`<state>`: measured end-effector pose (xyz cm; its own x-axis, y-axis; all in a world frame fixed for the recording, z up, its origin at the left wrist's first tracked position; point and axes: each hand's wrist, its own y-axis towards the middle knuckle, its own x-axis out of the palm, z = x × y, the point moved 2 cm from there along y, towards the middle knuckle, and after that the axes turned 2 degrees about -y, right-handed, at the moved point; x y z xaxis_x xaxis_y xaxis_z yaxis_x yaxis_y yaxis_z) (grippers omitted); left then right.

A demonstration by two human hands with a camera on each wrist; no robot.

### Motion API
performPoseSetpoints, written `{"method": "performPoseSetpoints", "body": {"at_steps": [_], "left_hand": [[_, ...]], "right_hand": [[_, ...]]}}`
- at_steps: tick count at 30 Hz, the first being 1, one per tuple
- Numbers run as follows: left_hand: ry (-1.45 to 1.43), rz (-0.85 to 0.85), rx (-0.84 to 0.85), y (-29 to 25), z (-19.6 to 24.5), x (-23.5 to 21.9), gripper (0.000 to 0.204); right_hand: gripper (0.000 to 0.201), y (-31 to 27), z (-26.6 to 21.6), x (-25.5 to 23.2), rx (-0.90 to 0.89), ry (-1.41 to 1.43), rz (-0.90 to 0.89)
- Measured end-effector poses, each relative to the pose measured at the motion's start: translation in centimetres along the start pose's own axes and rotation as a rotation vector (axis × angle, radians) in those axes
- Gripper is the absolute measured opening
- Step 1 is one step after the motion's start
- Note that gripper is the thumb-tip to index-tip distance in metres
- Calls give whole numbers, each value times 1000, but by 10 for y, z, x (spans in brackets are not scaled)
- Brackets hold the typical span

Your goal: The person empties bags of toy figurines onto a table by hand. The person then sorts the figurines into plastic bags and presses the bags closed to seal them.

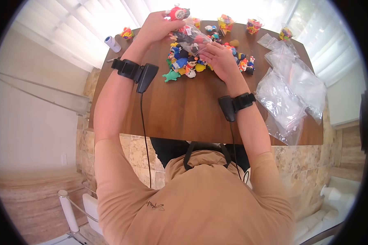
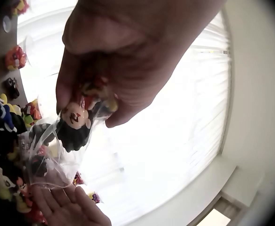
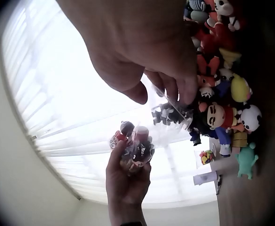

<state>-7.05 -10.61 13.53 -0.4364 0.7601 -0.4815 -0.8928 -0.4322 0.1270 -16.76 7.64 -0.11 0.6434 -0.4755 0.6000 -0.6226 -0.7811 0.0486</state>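
Note:
My left hand (image 1: 156, 29), above the far part of the table, grips a clear plastic bag (image 1: 196, 39) with several small toy figurines in it. A red-and-black figurine (image 1: 178, 13) shows at the top of this hand. In the left wrist view, a dark-haired figurine (image 2: 75, 120) hangs below the fingers at the bag's upper end. My right hand (image 1: 223, 61) is at the bag's lower end, palm turned up and fingers extended; the left wrist view shows its fingertips (image 2: 57, 194) right at the plastic. Under the bag lies a pile of colourful figurines (image 1: 191, 64), a green one (image 1: 171, 76) nearest me.
Flat clear plastic bags (image 1: 284, 92) lie overlapping on the table's right side. Along the far edge stand several clear containers of bright pieces, one at centre (image 1: 225, 24) and another container (image 1: 126, 33) at left. A white cylinder (image 1: 112, 44) lies at the left edge.

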Motion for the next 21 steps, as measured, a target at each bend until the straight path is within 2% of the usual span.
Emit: {"method": "performPoseSetpoints", "body": {"at_steps": [2, 4, 6, 7, 9, 10, 12, 13, 16, 17, 18, 20, 21], "left_hand": [[180, -53, 127, 8, 10, 3, 36], [210, -77, 141, 14, 21, 5, 41], [425, -51, 164, 18, 34, 6, 46], [425, -49, 166, 19, 44, 6, 46], [547, -83, 298, 20, 68, 6, 44], [548, -85, 301, 20, 72, 5, 44], [369, -180, 241, 19, 78, 5, 54], [322, -162, 168, 16, 85, 5, 55], [426, -142, 95, 21, 97, 1, 50], [724, -34, 328, 52, 73, -4, 43], [726, -32, 327, 59, 65, -8, 43], [1156, -90, 687, 60, 62, -6, 44], [1158, -91, 688, 61, 56, -3, 44]], "right_hand": [[23, -2, -3, -2, 10, 31, -24], [22, -5, -3, 1, 21, -9, 3], [22, -6, -3, 6, 33, -52, 23], [21, -6, -2, 7, 38, -61, 19], [21, -8, 1, 8, 44, -69, 15], [22, -9, 1, 8, 49, -72, 26], [22, -12, 1, 8, 48, -75, 40], [24, -14, 1, 9, 68, -106, 40], [27, -16, 5, 11, 81, -130, 15], [27, -16, 6, 13, 88, -118, 4], [27, -17, 6, 14, 96, -106, -8], [28, -17, 8, 16, 86, -78, -25], [28, -17, 9, 17, 76, -52, -40]]}}
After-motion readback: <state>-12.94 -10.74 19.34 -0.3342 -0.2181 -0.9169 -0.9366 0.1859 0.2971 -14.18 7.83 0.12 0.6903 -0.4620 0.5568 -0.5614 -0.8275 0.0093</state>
